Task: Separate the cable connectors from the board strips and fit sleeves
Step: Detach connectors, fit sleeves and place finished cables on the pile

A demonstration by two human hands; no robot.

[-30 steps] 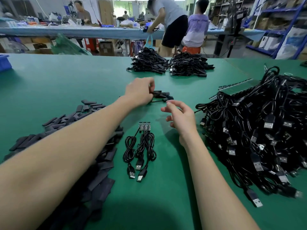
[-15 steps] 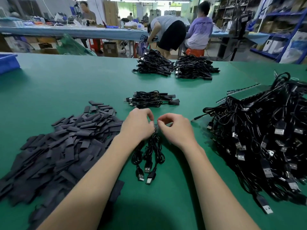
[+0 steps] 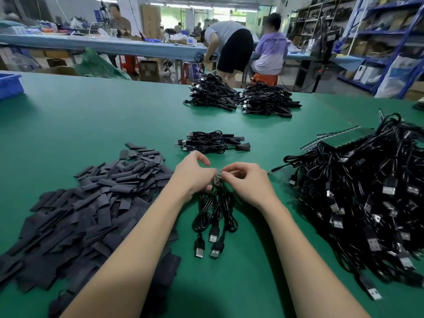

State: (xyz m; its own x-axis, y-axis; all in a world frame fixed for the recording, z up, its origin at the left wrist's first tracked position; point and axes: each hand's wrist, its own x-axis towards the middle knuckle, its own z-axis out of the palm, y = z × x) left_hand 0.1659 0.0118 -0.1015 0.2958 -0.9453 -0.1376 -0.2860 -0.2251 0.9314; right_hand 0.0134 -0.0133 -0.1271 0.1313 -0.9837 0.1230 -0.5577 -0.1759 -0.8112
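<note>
Open green table (image 3: 91,125) is seen far left and centre. Left access is blocked by the sleeve pile (image 3: 75,214), right access by the tangled cable heap (image 3: 367,203). A small cable bundle (image 3: 212,142) lies just ahead; bare mat remains nearest the body.

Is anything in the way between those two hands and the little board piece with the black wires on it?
No, nothing visible is. The left hand and right hand already pinch the small board strip from either side, above the three coiled black USB cables hanging from it on the green table.
</note>
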